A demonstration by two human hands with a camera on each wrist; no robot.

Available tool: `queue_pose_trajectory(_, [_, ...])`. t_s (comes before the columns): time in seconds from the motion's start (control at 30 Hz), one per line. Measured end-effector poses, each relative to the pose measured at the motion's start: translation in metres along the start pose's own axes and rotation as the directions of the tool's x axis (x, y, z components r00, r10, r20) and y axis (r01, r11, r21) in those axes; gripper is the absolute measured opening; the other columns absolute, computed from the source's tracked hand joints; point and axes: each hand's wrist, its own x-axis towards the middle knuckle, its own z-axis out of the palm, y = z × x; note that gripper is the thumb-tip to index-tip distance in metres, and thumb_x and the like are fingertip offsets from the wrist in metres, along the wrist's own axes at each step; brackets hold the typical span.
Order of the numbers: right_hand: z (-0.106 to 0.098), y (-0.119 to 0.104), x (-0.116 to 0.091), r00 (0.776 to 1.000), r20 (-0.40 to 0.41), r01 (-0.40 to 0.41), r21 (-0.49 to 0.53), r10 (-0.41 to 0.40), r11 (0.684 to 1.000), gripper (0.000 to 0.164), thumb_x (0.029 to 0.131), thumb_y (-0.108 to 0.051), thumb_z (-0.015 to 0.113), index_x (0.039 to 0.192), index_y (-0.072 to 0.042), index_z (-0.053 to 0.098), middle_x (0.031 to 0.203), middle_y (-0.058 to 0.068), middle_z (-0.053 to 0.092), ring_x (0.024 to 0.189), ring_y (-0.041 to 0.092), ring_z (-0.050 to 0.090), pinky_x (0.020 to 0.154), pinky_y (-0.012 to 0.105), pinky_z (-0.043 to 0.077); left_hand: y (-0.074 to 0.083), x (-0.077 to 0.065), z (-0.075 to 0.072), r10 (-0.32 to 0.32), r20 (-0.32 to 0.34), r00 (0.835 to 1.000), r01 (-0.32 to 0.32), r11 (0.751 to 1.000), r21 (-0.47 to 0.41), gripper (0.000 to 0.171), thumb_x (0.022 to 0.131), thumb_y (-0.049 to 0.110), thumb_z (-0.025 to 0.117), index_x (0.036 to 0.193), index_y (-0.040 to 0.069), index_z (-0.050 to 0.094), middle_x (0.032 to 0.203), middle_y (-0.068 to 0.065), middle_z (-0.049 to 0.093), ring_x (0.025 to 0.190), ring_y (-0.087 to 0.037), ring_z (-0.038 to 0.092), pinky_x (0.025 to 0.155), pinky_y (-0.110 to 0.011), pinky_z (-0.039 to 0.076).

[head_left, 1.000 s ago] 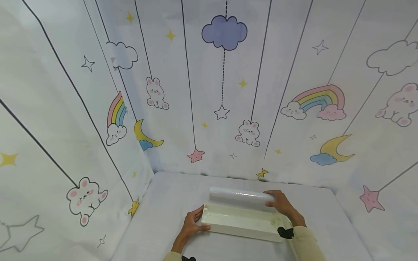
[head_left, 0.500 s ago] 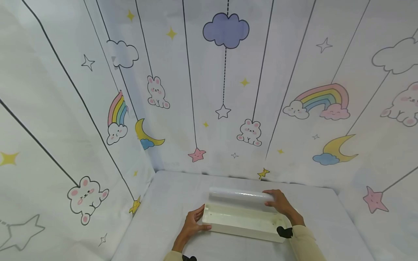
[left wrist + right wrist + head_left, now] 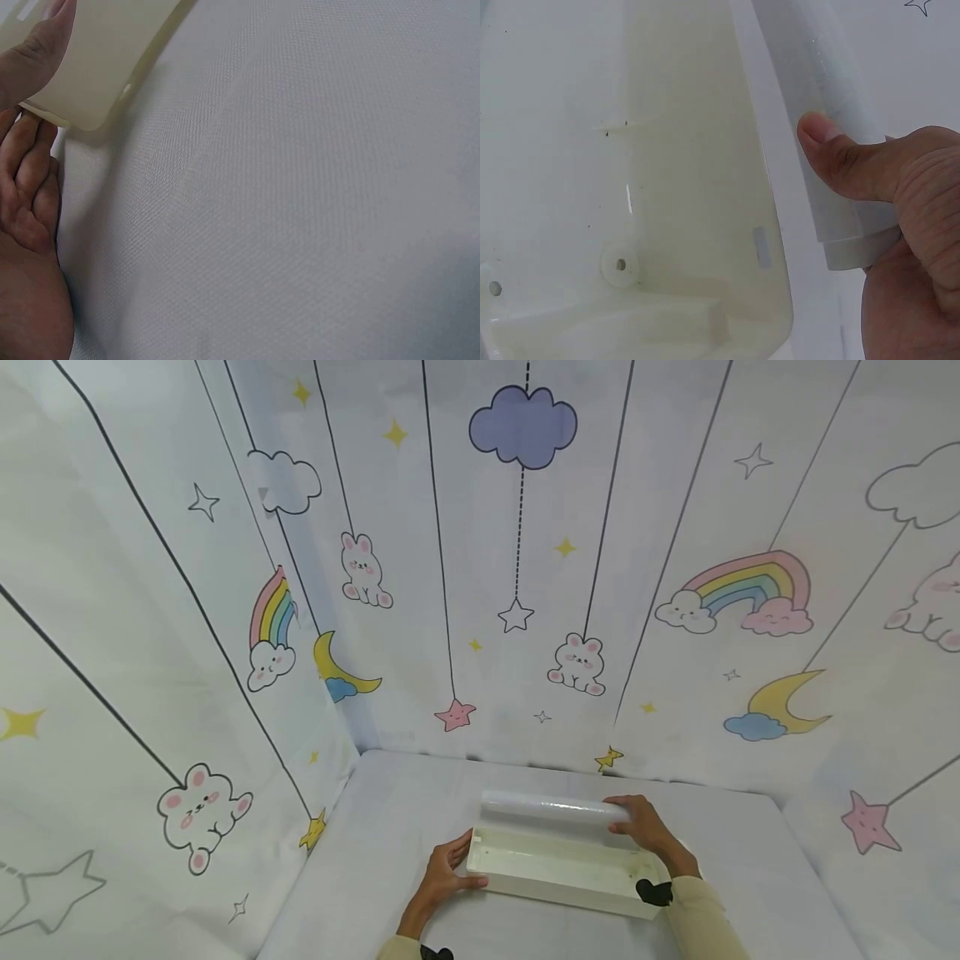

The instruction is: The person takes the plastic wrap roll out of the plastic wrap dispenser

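Note:
A long cream plastic box (image 3: 562, 893) lies open side up on the white-covered table, with small holes (image 3: 621, 265) at one end in the right wrist view. My left hand (image 3: 442, 878) grips its left end, the thumb on the front wall; the left wrist view shows the thumb and curled fingers (image 3: 26, 161) about the box corner (image 3: 94, 82). Just behind the box, a roll of clear plastic wrap (image 3: 547, 806) runs parallel to it. My right hand (image 3: 648, 828) holds the roll's right end, thumb across the wrap (image 3: 832, 187) in the right wrist view.
White cloth covers the table (image 3: 375, 827). Behind it stands a white fabric wall (image 3: 495, 693) printed with clouds, rabbits and stars, and another such wall (image 3: 112, 635) closes the left side. Dark bands (image 3: 654, 892) sit at both wrists.
The head view has shifted slightly. Both hands keep their hold on the box and the roll, with no other clear movement.

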Motion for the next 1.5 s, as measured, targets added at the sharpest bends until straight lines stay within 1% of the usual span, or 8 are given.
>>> queue_pose_trajectory(0.23, [0.000, 0.002, 0.002, 0.999, 0.006, -0.037, -0.004, 0.037, 0.999, 0.047, 0.071, 0.000, 0.085, 0.114, 0.010, 0.070, 0.111, 0.028, 0.073, 0.091, 0.030, 0.066, 0.075, 0.026, 0.051, 0.000, 0.001, 0.000, -0.007, -0.002, 1.000, 0.007, 1.000, 0.005, 0.097, 0.074, 0.014, 0.091, 0.153, -0.002, 0.036, 0.154, -0.019, 0.045, 0.144, -0.037, 0.045, 0.121, -0.040, 0.040])
queue_pose_trajectory(0.47, [0.003, 0.003, 0.001, 0.996, 0.014, -0.089, -0.015, 0.089, 0.996, 0.047, 0.071, -0.003, 0.086, 0.115, 0.006, 0.071, 0.115, 0.026, 0.073, 0.100, 0.036, 0.066, 0.082, 0.031, 0.050, 0.002, 0.000, 0.000, -0.031, 0.007, 0.999, 0.031, 0.999, -0.022, 0.098, 0.074, 0.014, 0.090, 0.154, -0.003, 0.035, 0.156, -0.020, 0.043, 0.145, -0.037, 0.043, 0.121, -0.043, 0.037])
queue_pose_trajectory(0.7, [0.006, 0.000, -0.001, 0.997, 0.012, -0.078, 0.015, 0.078, 0.997, 0.047, 0.071, 0.000, 0.085, 0.114, 0.010, 0.070, 0.112, 0.028, 0.072, 0.098, 0.040, 0.066, 0.080, 0.027, 0.050, 0.000, -0.001, 0.001, -0.032, 0.006, 0.999, 0.032, 0.999, -0.003, 0.098, 0.074, 0.017, 0.091, 0.154, -0.001, 0.036, 0.156, -0.020, 0.043, 0.145, -0.037, 0.044, 0.119, -0.024, 0.042])
queue_pose_trajectory(0.83, [0.008, 0.002, 0.000, 0.998, 0.002, -0.063, 0.015, 0.063, 0.998, 0.046, 0.070, 0.001, 0.085, 0.113, 0.010, 0.070, 0.111, 0.029, 0.072, 0.097, 0.040, 0.067, 0.079, 0.028, 0.051, -0.001, 0.000, 0.001, -0.028, 0.007, 1.000, 0.028, 1.000, 0.001, 0.098, 0.074, 0.017, 0.091, 0.154, 0.000, 0.036, 0.156, -0.019, 0.043, 0.145, -0.035, 0.044, 0.117, -0.019, 0.042])
queue_pose_trajectory(0.93, [0.009, 0.004, 0.000, 0.999, -0.002, -0.053, 0.009, 0.053, 0.999, 0.047, 0.069, 0.000, 0.086, 0.112, 0.010, 0.071, 0.110, 0.029, 0.073, 0.097, 0.042, 0.067, 0.080, 0.030, 0.052, -0.002, 0.000, 0.001, -0.004, 0.007, 1.000, 0.004, 1.000, 0.002, 0.098, 0.074, 0.016, 0.090, 0.154, -0.002, 0.036, 0.155, -0.021, 0.043, 0.144, -0.037, 0.044, 0.117, -0.021, 0.043])
queue_pose_trajectory(1.1, [0.012, 0.009, 0.001, 0.996, 0.022, -0.083, 0.012, 0.082, 0.997, 0.046, 0.071, -0.001, 0.086, 0.113, 0.008, 0.071, 0.112, 0.027, 0.072, 0.100, 0.042, 0.066, 0.082, 0.032, 0.053, -0.001, 0.000, 0.001, -0.018, 0.009, 1.000, 0.018, 1.000, -0.002, 0.098, 0.074, 0.016, 0.090, 0.154, -0.001, 0.036, 0.155, -0.019, 0.044, 0.144, -0.037, 0.045, 0.118, -0.025, 0.043])
queue_pose_trajectory(1.33, [0.015, 0.015, 0.003, 0.993, 0.054, -0.104, 0.021, 0.103, 0.994, 0.047, 0.072, -0.001, 0.085, 0.116, 0.007, 0.071, 0.116, 0.026, 0.072, 0.103, 0.041, 0.067, 0.085, 0.037, 0.054, 0.000, 0.000, 0.002, -0.039, 0.004, 0.999, 0.039, 0.999, -0.019, 0.098, 0.074, 0.014, 0.091, 0.154, 0.000, 0.037, 0.155, -0.017, 0.044, 0.145, -0.035, 0.044, 0.121, -0.041, 0.038])
queue_pose_trajectory(1.5, [0.018, 0.019, 0.005, 0.994, 0.046, -0.101, 0.018, 0.100, 0.995, 0.047, 0.071, -0.001, 0.086, 0.115, 0.007, 0.071, 0.115, 0.026, 0.072, 0.103, 0.041, 0.067, 0.085, 0.038, 0.055, 0.000, 0.001, 0.001, -0.037, 0.003, 0.999, 0.037, 0.999, -0.016, 0.097, 0.074, 0.013, 0.090, 0.154, 0.000, 0.037, 0.155, -0.018, 0.044, 0.145, -0.036, 0.044, 0.121, -0.042, 0.038])
